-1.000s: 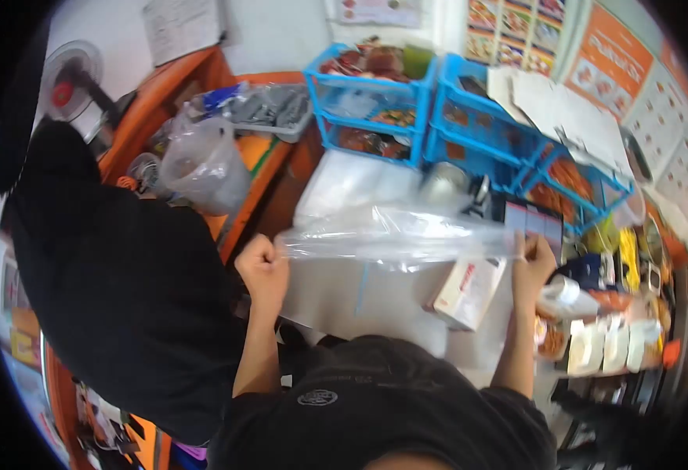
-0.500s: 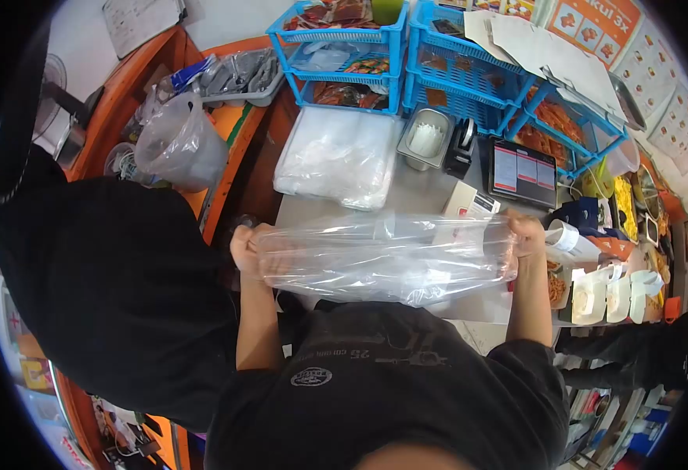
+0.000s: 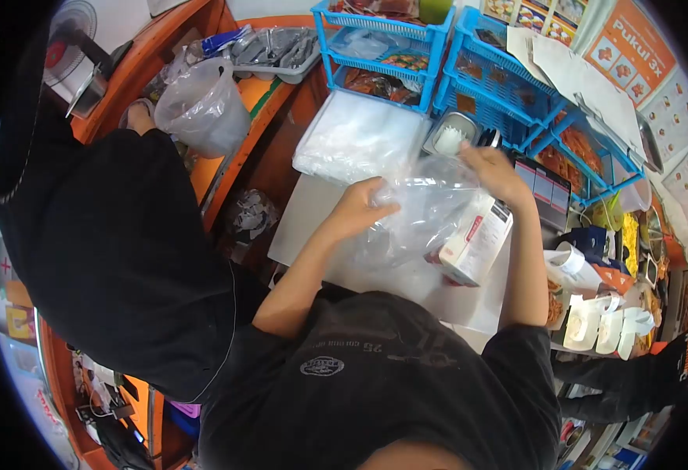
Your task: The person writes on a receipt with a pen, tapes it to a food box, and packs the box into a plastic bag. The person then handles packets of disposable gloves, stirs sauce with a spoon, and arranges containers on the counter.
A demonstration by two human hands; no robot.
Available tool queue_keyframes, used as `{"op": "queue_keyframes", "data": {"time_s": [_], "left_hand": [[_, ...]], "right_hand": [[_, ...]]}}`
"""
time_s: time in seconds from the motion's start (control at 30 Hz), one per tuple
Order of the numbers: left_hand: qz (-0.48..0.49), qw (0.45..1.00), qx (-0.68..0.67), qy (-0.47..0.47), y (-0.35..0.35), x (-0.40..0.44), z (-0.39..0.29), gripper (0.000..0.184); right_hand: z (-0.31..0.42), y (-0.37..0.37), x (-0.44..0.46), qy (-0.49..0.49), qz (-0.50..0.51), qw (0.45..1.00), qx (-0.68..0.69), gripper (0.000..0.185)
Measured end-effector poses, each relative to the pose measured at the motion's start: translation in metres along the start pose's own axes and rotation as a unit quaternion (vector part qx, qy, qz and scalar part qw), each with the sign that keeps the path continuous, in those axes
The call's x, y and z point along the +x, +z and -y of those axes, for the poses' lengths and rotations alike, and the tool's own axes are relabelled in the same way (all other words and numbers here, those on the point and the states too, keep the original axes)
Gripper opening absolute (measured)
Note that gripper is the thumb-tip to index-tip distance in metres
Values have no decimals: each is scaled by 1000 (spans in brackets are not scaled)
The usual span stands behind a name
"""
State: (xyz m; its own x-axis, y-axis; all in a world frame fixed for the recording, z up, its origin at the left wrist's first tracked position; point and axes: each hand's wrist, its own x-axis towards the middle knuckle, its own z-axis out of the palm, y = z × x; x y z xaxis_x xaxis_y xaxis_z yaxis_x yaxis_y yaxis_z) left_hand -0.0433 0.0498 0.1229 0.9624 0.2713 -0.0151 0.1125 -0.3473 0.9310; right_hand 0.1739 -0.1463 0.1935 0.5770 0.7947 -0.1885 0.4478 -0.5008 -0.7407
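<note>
A clear plastic bag hangs between my two hands over the metal counter. My left hand pinches its left edge between thumb and fingers. At the bag's upper right, my right hand has its fingers closed on the rim, close to a metal container with white contents. A white box with red print lies on the counter, just right of the bag and partly behind it. Behind my left hand sits a stack of clear plastic bags.
Blue tiered baskets stand at the back, with a tablet to the right. Open white food boxes are at the far right. A co-worker in black is close on the left, beside an orange shelf.
My hands have come closer together and moved up over the counter. The bag, stretched wide before, now hangs gathered between them. The co-worker's hand now shows at the orange shelf.
</note>
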Motion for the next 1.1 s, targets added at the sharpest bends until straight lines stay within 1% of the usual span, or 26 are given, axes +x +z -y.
{"op": "queue_keyframes", "data": {"time_s": [0.03, 0.07, 0.1, 0.13, 0.17, 0.2, 0.23, 0.27, 0.3, 0.33, 0.4, 0.47, 0.5, 0.53, 0.63, 0.67, 0.73, 0.83, 0.87, 0.9, 0.93, 0.97, 1.0, 1.03, 1.07, 1.1], "left_hand": [[-74, 997, -35, -10, 7, 6, 20, 69], [-97, 991, -85, -30, 12, 9, 23, 58], [-119, 982, -136, -50, 19, 10, 24, 47], [-139, 970, -187, -71, 24, 10, 25, 36], [-141, 955, -234, -118, 24, 9, 24, 36], [-140, 936, -280, -163, 24, 8, 20, 36], [-137, 913, -324, -207, 23, 10, 18, 36], [-148, 921, -307, -190, 17, 9, 22, 39], [-160, 928, -290, -173, 4, 5, 31, 41], [-172, 934, -273, -154, -8, 4, 40, 43], [-171, 964, -156, -130, -24, 4, 60, 37], [-182, 978, -15, -99, -15, -1, 74, 33], [-195, 976, 68, -72, -4, -5, 63, 32], [-208, 965, 151, -42, 1, -5, 56, 31], [-263, 887, 356, -132, -28, -4, 68, 35], [-261, 876, 378, -149, -35, -4, 70, 35], [-258, 850, 422, -183, -48, -9, 44, 36], [-278, 831, 480, 50, -27, -17, -12, 39], [-207, 899, 379, 77, -12, -11, -10, 37], [-126, 949, 269, 103, 2, -5, -2, 34], [-32, 966, 247, 69, 16, 1, 12, 35], [64, 972, 224, 37, 31, 10, 31, 36], [160, 966, 204, 5, 43, 17, 45, 36], [144, 935, 322, 50, 47, 16, 58, 34], [123, 889, 429, 99, 46, 13, 71, 32], [114, 855, 489, 130, 46, 14, 75, 30]], "right_hand": [[11, -1, -4, -95, -217, 970, -56, 39], [29, 1, -16, -182, -419, 883, -107, 29], [54, 7, -28, -161, -426, 891, 2, 20], [60, 29, -31, -192, -389, 900, 39, 18], [63, 55, -33, -221, -352, 906, 77, 16], [71, 81, -38, -200, -217, 952, 79, 20], [70, 101, -41, -176, -79, 978, 79, 25], [32, 126, -33, -171, -95, 970, -147, 39], [-3, 142, -25, -156, -104, 912, -366, 54], [-5, 133, -26, -93, -49, 912, -397, 60], [-3, 113, -24, 34, 63, 891, -448, 70], [-2, 117, -26, -23, 85, 892, -444, 72], [-6, 126, -21, -43, 81, 896, -434, 72], [-12, 132, -16, -65, 74, 900, -424, 72], [-37, 141, -12, 55, 90, 911, -398, 59], [-38, 139, -15, 47, 125, 905, -403, 61], [-21, 130, -22, 27, 195, 891, -410, 65], [-28, 145, -23, 12, 182, 887, -425, 70], [-29, 151, -20, -2, 183, 886, -426, 68], [-29, 159, -17, -10, 183, 887, -424, 66], [-28, 163, -15, -15, 181, 888, -423, 64], [-22, 163, -15, -14, 213, 843, -494, 59], [-13, 162, -14, -12, 246, 792, -558, 53], [-6, 159, -13, -9, 281, 736, -615, 47], [-3, 157, -11, -5, 289, 732, -617, 44], [-2, 155, -11, -2, 300, 727, -618, 42]]}}
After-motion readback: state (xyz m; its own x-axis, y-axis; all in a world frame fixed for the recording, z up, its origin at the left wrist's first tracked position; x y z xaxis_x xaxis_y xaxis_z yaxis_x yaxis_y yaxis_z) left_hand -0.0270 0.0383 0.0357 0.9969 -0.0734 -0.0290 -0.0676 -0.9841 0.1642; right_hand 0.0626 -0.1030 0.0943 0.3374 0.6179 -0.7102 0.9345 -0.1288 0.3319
